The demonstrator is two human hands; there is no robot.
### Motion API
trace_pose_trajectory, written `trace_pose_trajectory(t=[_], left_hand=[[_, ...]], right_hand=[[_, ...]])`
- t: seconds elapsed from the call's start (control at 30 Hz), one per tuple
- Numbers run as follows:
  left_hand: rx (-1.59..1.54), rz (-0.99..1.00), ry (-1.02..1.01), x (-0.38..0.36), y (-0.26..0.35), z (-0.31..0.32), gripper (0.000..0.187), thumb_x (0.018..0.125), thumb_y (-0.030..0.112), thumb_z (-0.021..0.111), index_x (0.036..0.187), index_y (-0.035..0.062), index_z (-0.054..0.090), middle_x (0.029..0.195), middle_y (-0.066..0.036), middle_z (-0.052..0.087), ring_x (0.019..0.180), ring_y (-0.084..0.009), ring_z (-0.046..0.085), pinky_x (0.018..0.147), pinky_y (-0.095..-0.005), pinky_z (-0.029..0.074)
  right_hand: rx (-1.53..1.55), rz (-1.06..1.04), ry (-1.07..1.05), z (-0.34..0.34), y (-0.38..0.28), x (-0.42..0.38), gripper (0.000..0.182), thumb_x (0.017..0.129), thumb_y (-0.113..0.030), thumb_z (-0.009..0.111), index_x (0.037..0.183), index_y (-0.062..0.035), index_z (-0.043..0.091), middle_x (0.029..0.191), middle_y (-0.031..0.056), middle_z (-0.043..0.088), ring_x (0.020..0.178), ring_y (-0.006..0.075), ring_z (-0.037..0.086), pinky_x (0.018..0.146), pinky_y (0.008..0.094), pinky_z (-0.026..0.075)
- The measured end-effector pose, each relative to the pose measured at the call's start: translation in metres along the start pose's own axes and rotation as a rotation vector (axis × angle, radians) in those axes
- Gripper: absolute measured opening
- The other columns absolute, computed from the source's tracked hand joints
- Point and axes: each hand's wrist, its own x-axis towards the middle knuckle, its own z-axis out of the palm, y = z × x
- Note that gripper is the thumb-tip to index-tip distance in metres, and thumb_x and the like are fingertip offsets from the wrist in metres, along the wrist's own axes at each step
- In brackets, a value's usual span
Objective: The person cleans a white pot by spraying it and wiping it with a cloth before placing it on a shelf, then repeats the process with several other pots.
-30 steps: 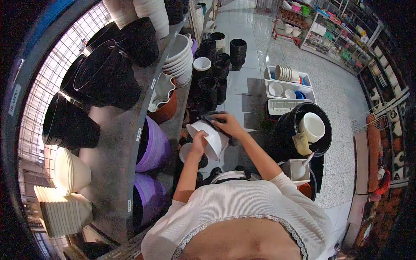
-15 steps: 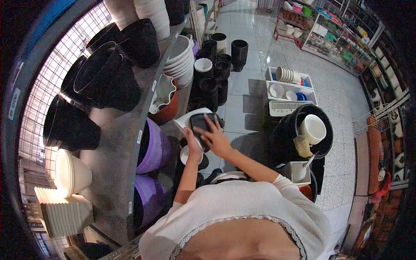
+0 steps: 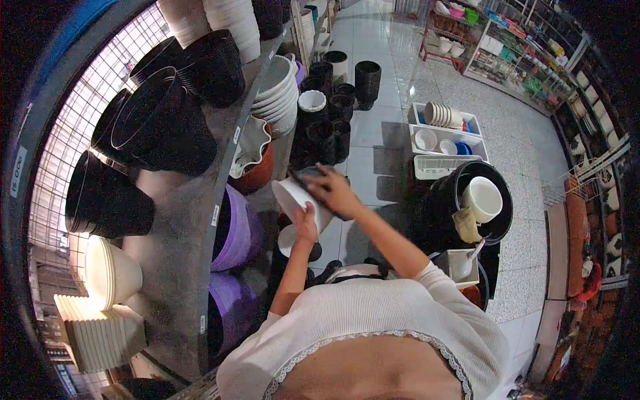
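My left hand (image 3: 307,223) grips a white plastic pot (image 3: 291,199) by its side, the pot now tilted in front of me. On the pot's far side my right hand (image 3: 339,197) has its fingers bent over a dark, flat-looking piece (image 3: 301,175) at the rim. That piece is seen almost edge-on, and its kind cannot be made out. Below my left hand is another white pot (image 3: 287,241), partly hidden. Left of the hands, a brown pot with a wavy white one inside (image 3: 256,172) is under the shelf edge.
The shelf (image 3: 170,253) at left carries black pots (image 3: 167,127), cream round pots (image 3: 113,273) and square ones (image 3: 100,330). Purple pots (image 3: 233,230) stand beneath. Black pots (image 3: 367,83) stand on the floor ahead. At right are a large black tub (image 3: 437,210) and white crates (image 3: 443,167).
The white pot has tilted, so its outer side shows more and the dark surface less. My right hand has gone from spread fingers to bent ones at the rim.
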Motion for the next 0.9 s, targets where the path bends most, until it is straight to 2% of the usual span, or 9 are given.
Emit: trace_pose_trajectory(t=[0.03,0.1,0.27,0.3,0.33,0.43,0.63,0.67,0.9], left_hand=[[-0.03,0.041,0.078,-0.018,0.023,0.018,0.045,0.093,0.038,0.052,0.111,-0.0038,0.05,0.116,-0.014,0.051,0.103,-0.0227,0.051,0.084,-0.0394,0.041],[0.601,0.065,-0.075,-0.038,0.054,0.018,0.045,0.091,0.035,0.055,0.113,-0.0034,0.049,0.117,-0.014,0.051,0.107,-0.0235,0.049,0.088,-0.0386,0.038],[0.215,-0.143,-0.056,-0.018,0.024,0.03,0.047,0.089,0.037,0.056,0.118,0.0013,0.049,0.118,-0.012,0.053,0.111,-0.0262,0.049,0.093,-0.038,0.037],[0.102,-0.216,0.011,-0.005,-0.007,0.023,0.048,0.089,0.04,0.055,0.119,0.0029,0.048,0.119,-0.011,0.054,0.112,-0.0266,0.049,0.093,-0.0382,0.038],[-0.502,-0.418,-0.012,-0.019,0.093,0.042,0.059,0.088,0.048,0.049,0.128,0.0052,0.045,0.121,-0.013,0.053,0.111,-0.0284,0.05,0.097,-0.0405,0.038],[-0.727,-0.714,0.113,0.0,0.139,0.03,0.051,0.088,0.05,0.047,0.114,0.0062,0.054,0.106,-0.009,0.062,0.094,-0.0262,0.06,0.086,-0.0411,0.047],[-0.679,-0.375,0.2,0.011,0.114,0.018,0.061,0.091,0.057,0.037,0.118,0.005,0.052,0.113,-0.013,0.059,0.102,-0.0281,0.057,0.09,-0.041,0.046],[-0.581,-0.309,0.213,0.009,0.119,0.02,0.064,0.093,0.059,0.031,0.122,0.0049,0.049,0.117,-0.013,0.057,0.105,-0.0282,0.056,0.092,-0.0403,0.045],[-0.296,-0.152,0.305,0.012,0.11,0.031,0.063,0.094,0.054,0.037,0.127,0.0007,0.045,0.117,-0.013,0.054,0.108,-0.0226,0.051,0.092,-0.0349,0.041]], right_hand=[[0.187,0.079,-0.035,-0.025,-0.005,0.012,0.029,0.089,-0.029,0.055,0.114,-0.0166,0.065,0.114,0.0119,0.063,0.114,0.0277,0.053,0.094,0.0358,0.042],[0.726,0.527,-0.222,-0.033,0.037,0.018,0.032,0.091,-0.026,0.056,0.118,-0.0101,0.062,0.109,0.0053,0.064,0.097,0.0109,0.056,0.09,0.0269,0.042],[0.622,0.412,-0.122,-0.051,0.031,-0.004,0.027,0.089,-0.023,0.06,0.112,-0.0104,0.066,0.108,0.0026,0.065,0.091,0.0099,0.056,0.085,0.0249,0.044],[0.581,0.49,-0.119,-0.039,0.037,-0.009,0.025,0.087,-0.021,0.062,0.108,-0.009,0.068,0.104,0.0044,0.066,0.094,0.013,0.057,0.086,0.0269,0.044],[0.511,0.312,-0.08,-0.03,0.038,-0.012,0.025,0.086,-0.022,0.063,0.107,-0.0088,0.068,0.102,0.0071,0.067,0.096,0.0172,0.058,0.086,0.0291,0.044],[0.286,0.121,-0.061,-0.019,0.014,-0.024,0.027,0.082,-0.024,0.065,0.107,-0.0131,0.068,0.114,0.0153,0.06,0.103,0.031,0.056,0.092,0.0356,0.043],[-0.111,-0.144,-0.113,0.001,-0.026,-0.058,0.033,0.088,-0.023,0.056,0.12,-0.0203,0.061,0.142,0.0131,0.036,0.135,0.0353,0.026,0.108,0.046,0.026],[-0.078,-0.196,-0.192,0.005,-0.035,-0.065,0.043,0.092,-0.02,0.047,0.136,-0.0203,0.044,0.149,0.0099,0.024,0.139,0.0411,0.007,0.112,0.05,0.013],[-0.273,-0.234,-0.135,-0.016,-0.05,-0.019,0.051,0.089,-0.015,0.047,0.139,-0.0155,0.035,0.144,0.0071,0.034,0.135,0.0407,0.022,0.11,0.0524,0.019]])
